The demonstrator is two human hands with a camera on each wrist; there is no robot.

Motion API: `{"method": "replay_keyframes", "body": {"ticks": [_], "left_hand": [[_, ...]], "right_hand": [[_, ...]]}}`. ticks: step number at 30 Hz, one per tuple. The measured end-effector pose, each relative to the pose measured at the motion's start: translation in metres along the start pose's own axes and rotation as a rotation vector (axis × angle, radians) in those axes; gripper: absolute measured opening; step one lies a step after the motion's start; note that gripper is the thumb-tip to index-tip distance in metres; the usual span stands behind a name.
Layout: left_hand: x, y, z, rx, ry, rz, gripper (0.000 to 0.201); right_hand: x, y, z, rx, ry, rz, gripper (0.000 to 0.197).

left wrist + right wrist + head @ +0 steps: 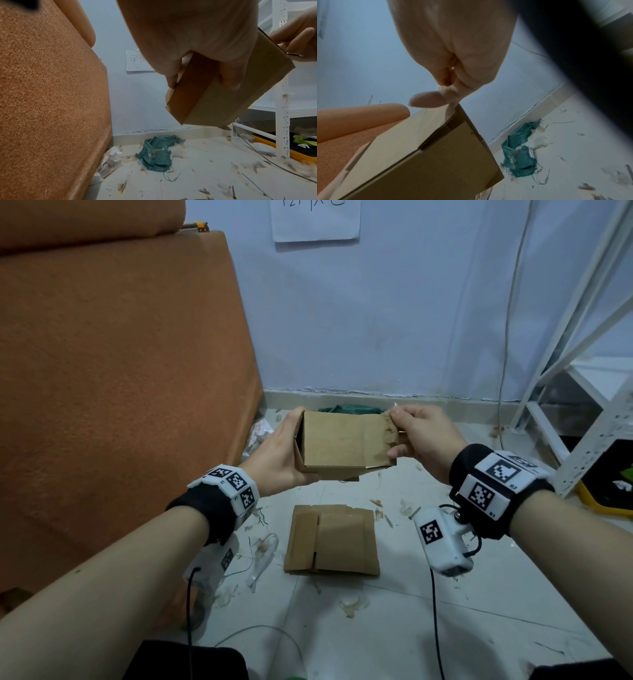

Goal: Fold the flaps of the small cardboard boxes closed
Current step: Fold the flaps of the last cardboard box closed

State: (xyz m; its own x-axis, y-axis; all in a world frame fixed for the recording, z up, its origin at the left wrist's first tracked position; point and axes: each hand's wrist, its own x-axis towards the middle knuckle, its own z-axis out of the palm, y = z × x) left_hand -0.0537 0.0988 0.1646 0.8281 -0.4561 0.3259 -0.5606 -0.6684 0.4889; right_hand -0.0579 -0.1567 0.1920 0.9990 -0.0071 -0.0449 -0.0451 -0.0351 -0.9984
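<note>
A small brown cardboard box (339, 443) is held in the air over the floor, lying on its side. My left hand (284, 451) grips its left end, fingers curled over the far edge and thumb beneath; the left wrist view shows those fingers (228, 75) wrapped round the box (236, 97). My right hand (412, 434) pinches the torn flap at the right end. In the right wrist view its thumb (426, 100) lies on the box's top edge (428, 155). A second cardboard box (332, 539), flattened, lies on the floor below.
A large orange cushion (113, 364) leans along the left. A white metal rack (582, 392) stands at the right with a yellow-edged black tray (609, 491) under it. A green cloth (157, 152) lies by the wall. Scraps and wires litter the tiled floor (394, 604).
</note>
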Motion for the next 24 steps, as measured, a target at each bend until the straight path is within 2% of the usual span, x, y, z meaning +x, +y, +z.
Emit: {"method": "replay_keyframes", "body": {"ticks": [4, 7, 10, 13, 15, 19, 22, 24], "left_hand": [[0.0, -0.001, -0.001, 0.005, 0.009, -0.011, 0.1], [-0.003, -0.007, -0.005, 0.014, 0.013, -0.032, 0.099], [-0.008, -0.014, -0.012, 0.02, 0.004, -0.047, 0.098], [-0.009, -0.014, -0.012, 0.015, -0.021, -0.046, 0.098], [-0.008, -0.011, -0.009, 0.016, -0.045, -0.045, 0.096], [-0.002, -0.008, 0.001, 0.055, -0.103, -0.062, 0.106], [0.001, -0.01, 0.009, 0.099, -0.225, -0.071, 0.111], [0.001, -0.013, 0.014, 0.165, -0.312, -0.059, 0.112]], "right_hand": [[0.0, 0.0, -0.001, 0.048, 0.035, 0.04, 0.031], [0.004, -0.002, -0.013, 0.038, 0.168, 0.048, 0.028], [0.011, 0.0, -0.029, -0.081, 0.282, -0.005, 0.028], [0.011, 0.007, -0.031, -0.294, 0.267, -0.087, 0.033], [0.009, 0.01, -0.026, -0.344, 0.26, -0.083, 0.036], [0.005, 0.009, -0.015, -0.343, 0.243, -0.077, 0.019], [0.003, 0.011, -0.01, -0.421, 0.223, -0.117, 0.023], [0.005, 0.015, -0.01, -0.509, 0.216, -0.122, 0.018]]}}
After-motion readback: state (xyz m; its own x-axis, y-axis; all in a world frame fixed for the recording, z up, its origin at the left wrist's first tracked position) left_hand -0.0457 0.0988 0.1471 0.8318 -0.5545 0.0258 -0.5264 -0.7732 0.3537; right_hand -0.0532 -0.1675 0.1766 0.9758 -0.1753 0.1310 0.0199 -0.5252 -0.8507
